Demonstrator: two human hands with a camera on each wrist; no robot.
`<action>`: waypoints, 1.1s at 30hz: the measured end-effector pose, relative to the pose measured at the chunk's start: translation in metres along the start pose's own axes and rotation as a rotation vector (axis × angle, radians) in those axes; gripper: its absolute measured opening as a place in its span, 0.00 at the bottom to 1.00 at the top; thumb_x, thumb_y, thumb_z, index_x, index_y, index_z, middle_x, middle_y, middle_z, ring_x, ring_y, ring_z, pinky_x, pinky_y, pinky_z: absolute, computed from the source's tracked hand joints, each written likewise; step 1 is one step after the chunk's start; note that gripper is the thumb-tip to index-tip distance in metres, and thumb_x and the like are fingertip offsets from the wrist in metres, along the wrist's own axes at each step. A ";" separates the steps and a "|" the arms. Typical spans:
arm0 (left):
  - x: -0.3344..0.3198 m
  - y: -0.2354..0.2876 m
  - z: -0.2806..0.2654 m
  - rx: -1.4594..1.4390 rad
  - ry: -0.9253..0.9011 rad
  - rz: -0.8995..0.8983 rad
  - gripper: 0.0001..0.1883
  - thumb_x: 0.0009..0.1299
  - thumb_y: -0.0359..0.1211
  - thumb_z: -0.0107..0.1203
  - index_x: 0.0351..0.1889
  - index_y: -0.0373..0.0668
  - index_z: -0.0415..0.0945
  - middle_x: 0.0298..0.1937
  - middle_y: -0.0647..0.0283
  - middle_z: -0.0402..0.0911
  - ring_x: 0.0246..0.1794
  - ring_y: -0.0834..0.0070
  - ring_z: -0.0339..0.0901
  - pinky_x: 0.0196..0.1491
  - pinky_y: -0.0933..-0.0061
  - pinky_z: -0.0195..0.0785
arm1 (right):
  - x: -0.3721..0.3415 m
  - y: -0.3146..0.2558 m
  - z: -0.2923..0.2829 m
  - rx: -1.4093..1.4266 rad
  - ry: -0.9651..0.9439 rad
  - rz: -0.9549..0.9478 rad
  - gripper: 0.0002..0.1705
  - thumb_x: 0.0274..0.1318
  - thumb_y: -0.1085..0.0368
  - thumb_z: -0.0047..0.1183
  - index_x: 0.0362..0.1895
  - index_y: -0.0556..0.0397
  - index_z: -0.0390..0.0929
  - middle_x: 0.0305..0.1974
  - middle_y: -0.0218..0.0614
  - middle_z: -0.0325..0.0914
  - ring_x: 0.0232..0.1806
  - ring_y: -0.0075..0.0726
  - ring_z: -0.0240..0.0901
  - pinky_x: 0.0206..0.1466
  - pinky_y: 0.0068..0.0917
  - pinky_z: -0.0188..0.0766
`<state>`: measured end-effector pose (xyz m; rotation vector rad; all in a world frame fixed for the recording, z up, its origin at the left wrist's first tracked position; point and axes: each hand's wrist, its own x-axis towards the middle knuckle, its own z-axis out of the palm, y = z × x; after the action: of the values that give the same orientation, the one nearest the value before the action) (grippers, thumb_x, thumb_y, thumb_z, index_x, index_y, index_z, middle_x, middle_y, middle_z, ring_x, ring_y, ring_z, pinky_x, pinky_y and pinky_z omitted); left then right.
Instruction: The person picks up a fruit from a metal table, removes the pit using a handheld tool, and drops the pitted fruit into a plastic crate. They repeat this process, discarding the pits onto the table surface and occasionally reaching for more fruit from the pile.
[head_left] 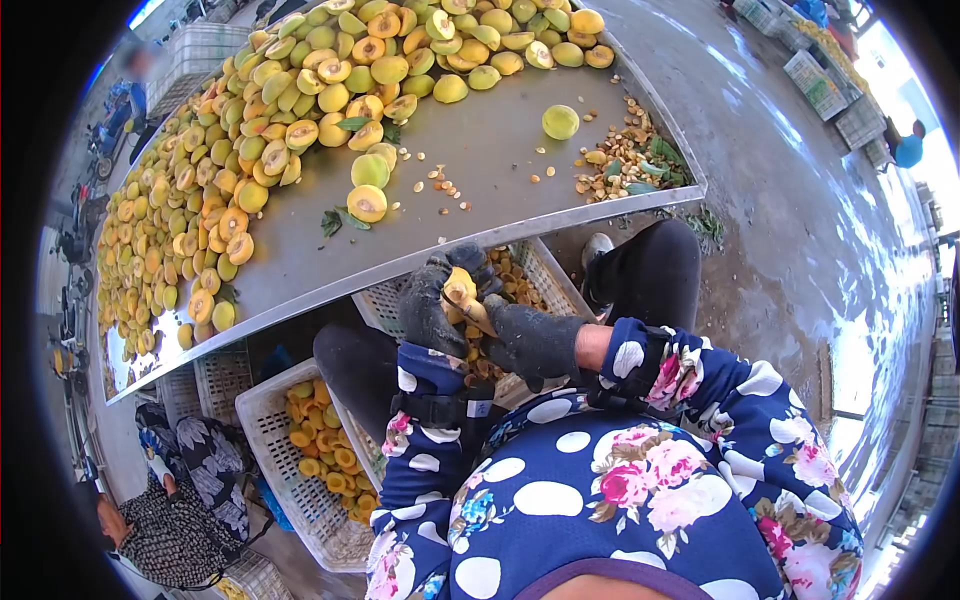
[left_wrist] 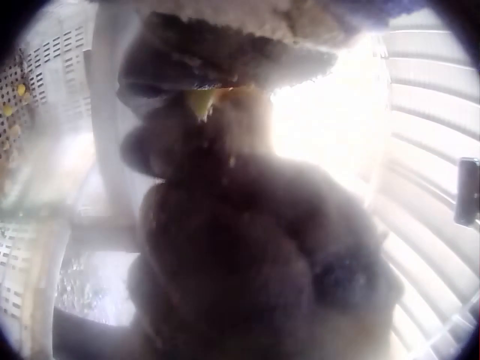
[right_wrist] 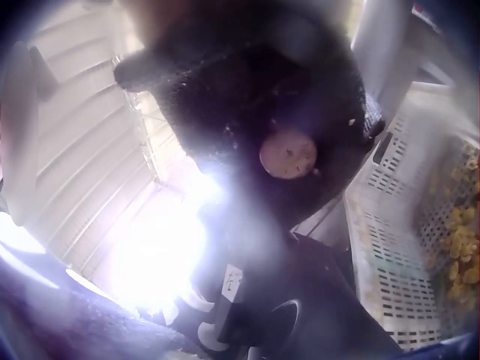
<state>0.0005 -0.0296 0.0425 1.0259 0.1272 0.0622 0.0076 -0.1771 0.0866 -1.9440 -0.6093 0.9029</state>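
Both hands wear dark gloves and meet above a crate in the head view. My left hand (head_left: 433,308) grips a yellow apricot (head_left: 460,286), its cut side partly showing. In the left wrist view a sliver of the fruit's flesh shows between gloved fingers (left_wrist: 225,247). Against it, my right hand (head_left: 535,340) holds a wooden-handled tool (head_left: 480,318) pointing at the fruit; its working end is hidden. The round butt of the wooden handle (right_wrist: 288,154) sticks out of the right fist in the right wrist view. Below the hands, a white crate (head_left: 565,275) holds apricot pieces.
A metal-edged table (head_left: 480,190) bears a large heap of apricots (head_left: 270,110), many halved. Loose stones and leaves (head_left: 640,155) lie at its right corner. Another crate (head_left: 290,480) with orange halves stands at the left. A seated person (head_left: 180,520) is at lower left.
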 end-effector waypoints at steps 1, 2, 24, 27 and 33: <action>0.005 -0.012 -0.016 0.166 -0.078 0.022 0.16 0.64 0.34 0.46 0.48 0.35 0.71 0.44 0.52 0.76 0.40 0.66 0.76 0.47 0.68 0.70 | -0.002 -0.008 -0.003 0.194 -0.071 0.173 0.20 0.50 0.66 0.45 0.48 0.58 0.62 0.35 0.48 0.71 0.36 0.47 0.73 0.33 0.36 0.69; 0.008 -0.013 -0.019 0.333 -0.157 0.044 0.16 0.64 0.34 0.46 0.47 0.35 0.72 0.43 0.54 0.76 0.39 0.68 0.76 0.45 0.70 0.71 | -0.001 -0.006 -0.004 0.194 -0.071 0.172 0.20 0.50 0.66 0.45 0.48 0.58 0.62 0.35 0.48 0.71 0.36 0.47 0.73 0.33 0.36 0.69; 0.008 -0.001 -0.015 -0.241 -0.191 -0.456 0.22 0.67 0.40 0.38 0.46 0.29 0.70 0.42 0.48 0.76 0.40 0.61 0.75 0.45 0.61 0.70 | -0.004 0.008 -0.018 0.674 -0.395 0.247 0.11 0.50 0.64 0.49 0.34 0.57 0.66 0.21 0.35 0.71 0.15 0.26 0.68 0.11 0.21 0.65; 0.005 -0.002 -0.013 -0.167 -0.175 -0.386 0.20 0.68 0.38 0.37 0.46 0.29 0.70 0.43 0.50 0.76 0.40 0.63 0.76 0.45 0.64 0.71 | -0.002 0.013 -0.016 0.803 -0.425 0.300 0.12 0.49 0.65 0.50 0.38 0.53 0.66 0.21 0.32 0.70 0.13 0.23 0.65 0.11 0.20 0.63; 0.009 -0.012 -0.022 -0.032 -0.222 -0.364 0.17 0.67 0.34 0.40 0.46 0.31 0.70 0.42 0.52 0.77 0.41 0.65 0.75 0.46 0.67 0.71 | -0.006 0.001 -0.011 0.576 -0.331 0.290 0.08 0.47 0.66 0.49 0.31 0.56 0.68 0.22 0.34 0.71 0.13 0.25 0.65 0.11 0.21 0.64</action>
<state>0.0063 -0.0160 0.0208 0.9571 0.1086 -0.3783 0.0124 -0.1879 0.0916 -1.3867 -0.2074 1.4215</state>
